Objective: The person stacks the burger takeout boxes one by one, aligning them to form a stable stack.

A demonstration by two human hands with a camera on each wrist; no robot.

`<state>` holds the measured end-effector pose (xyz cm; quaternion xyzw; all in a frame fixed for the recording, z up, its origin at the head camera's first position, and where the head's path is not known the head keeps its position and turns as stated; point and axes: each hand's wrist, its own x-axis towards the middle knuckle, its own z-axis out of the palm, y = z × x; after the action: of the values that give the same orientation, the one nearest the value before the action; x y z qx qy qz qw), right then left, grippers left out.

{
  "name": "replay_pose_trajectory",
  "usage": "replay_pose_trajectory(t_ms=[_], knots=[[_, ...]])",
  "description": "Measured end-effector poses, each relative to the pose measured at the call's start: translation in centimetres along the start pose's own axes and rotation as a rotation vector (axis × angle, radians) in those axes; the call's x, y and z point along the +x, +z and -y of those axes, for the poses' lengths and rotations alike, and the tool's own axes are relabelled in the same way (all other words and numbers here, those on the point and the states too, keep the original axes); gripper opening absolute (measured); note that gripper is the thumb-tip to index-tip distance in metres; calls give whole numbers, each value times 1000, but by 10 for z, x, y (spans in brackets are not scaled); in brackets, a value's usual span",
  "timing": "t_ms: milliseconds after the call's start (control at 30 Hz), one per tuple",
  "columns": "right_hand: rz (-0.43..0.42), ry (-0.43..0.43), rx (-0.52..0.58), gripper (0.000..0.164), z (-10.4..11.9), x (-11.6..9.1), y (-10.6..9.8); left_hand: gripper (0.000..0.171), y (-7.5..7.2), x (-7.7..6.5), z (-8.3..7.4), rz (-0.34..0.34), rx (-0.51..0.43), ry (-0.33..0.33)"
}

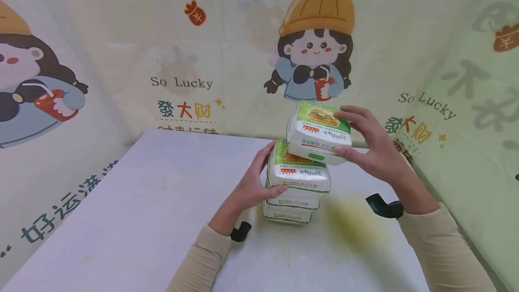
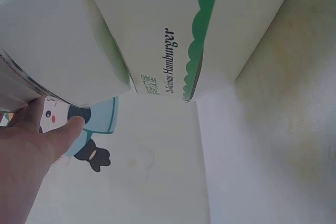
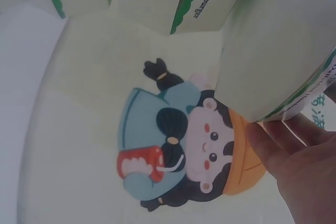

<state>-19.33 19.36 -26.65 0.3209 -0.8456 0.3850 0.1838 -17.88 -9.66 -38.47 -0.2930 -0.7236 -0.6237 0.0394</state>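
Observation:
Three white and green hamburger boxes stand stacked on the table, their edges not quite lined up. My left hand (image 1: 251,184) grips the uppermost stacked box (image 1: 298,176), thumb on its front and fingers at its left side. Above it, slightly tilted, is another hamburger box (image 1: 318,136), which my right hand (image 1: 377,150) holds from the right between thumb and fingers. This box overlaps the back right of the stack's top; whether it touches there I cannot tell. Lower down are the middle box (image 1: 293,203) and the bottom box (image 1: 287,216). The left wrist view shows a lower box's side (image 2: 142,30) close up.
The white table (image 1: 162,202) ends at a cartoon-printed cloth backdrop (image 1: 243,57) behind and at both sides. A yellowish stain (image 1: 352,224) marks the tabletop right of the stack. Black straps (image 1: 385,206) sit on both wrists.

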Motion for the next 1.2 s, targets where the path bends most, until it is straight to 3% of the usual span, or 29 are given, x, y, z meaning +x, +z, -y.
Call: replay_pose_trajectory(t_ms=[400, 733, 1200], knots=[[88, -11, 4, 65, 5, 0, 4, 99, 1, 0, 1, -2, -7, 7], [220, 0, 97, 69, 11, -1, 5, 99, 1, 0, -1, 0, -3, -2], [215, -27, 21, 84, 19, -3, 7, 98, -1, 0, -5, 4, -84, -43]])
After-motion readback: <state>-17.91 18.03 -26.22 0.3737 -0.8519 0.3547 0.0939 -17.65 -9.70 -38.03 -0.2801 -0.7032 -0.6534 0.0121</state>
